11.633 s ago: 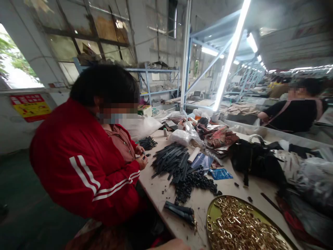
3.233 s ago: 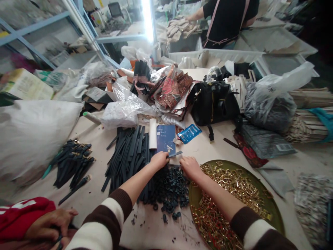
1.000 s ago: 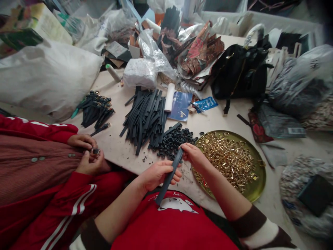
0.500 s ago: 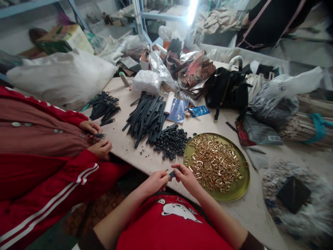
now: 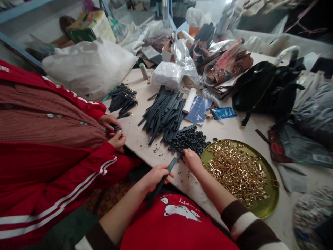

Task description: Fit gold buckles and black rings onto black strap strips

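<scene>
My left hand [image 5: 156, 177] is closed around a black strap [image 5: 171, 166]. One end of it points up toward the table, and the other hangs down in front of the red shirt. At the near edge of a heap of small black loops [image 5: 191, 139], my right hand [image 5: 191, 159] has its fingers drawn together. What sits between those fingertips is hidden. Beyond the loops lies a pile of black straps [image 5: 163, 113]. To the right of my right hand stands a round gold tray [image 5: 272, 205] full of small gold buckles [image 5: 236, 170].
At left, a co-worker's hands [image 5: 116, 133] hold a small dark piece, near a bundle of buckled straps [image 5: 122, 99]. Behind are a white roll [image 5: 189, 100], a blue booklet [image 5: 199, 109], plastic bags and scraps. A black handbag [image 5: 262, 90] stands at the right.
My right hand has left my left hand and reached out to the loops. More of the strap in my left hand now shows. The view has turned left.
</scene>
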Available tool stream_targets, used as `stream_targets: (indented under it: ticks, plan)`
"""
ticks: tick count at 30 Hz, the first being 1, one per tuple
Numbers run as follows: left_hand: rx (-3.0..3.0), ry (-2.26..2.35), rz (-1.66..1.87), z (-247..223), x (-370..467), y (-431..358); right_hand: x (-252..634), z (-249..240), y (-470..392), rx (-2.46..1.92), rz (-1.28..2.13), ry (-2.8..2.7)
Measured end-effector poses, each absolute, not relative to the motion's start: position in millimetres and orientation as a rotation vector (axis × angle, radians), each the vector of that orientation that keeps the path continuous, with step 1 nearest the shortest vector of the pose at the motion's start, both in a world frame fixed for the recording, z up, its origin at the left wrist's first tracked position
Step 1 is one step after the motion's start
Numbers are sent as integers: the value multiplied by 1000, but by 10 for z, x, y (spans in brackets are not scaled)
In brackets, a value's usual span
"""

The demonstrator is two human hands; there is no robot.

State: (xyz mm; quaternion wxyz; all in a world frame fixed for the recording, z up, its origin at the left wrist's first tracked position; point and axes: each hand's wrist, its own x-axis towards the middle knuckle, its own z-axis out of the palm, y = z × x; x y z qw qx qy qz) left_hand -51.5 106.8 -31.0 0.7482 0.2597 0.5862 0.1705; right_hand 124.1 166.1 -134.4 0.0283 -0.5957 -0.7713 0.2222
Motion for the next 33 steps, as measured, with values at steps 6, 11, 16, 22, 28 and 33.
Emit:
stream_targets:
  ticks: [6, 11, 16, 22, 28, 33]
  plan:
    - [649, 1256, 345, -352, -544, 1322, 1261, -1114, 1667, -1653, 1400, -1547]
    - [1027, 1361, 355, -334, -489, 1485, 1199, -666, 1569, -1243, 2056, -459]
    - [1231, 1388, 322, -189, -408, 1524, 1244, -533, 1491, -1148, 2011, -229]
    - [1452, 1425, 261, -39, -256, 1391, 1386, -536, 1305, -1090, 1922, -206]
    - [1777, 1338, 57, 91, -114, 1118, 1562, -440, 928, -1174, 1798, -756]
    - [1647, 1151, 1, 64, -30, 811, 1684, -375, 599, -1186, 1838, -787]
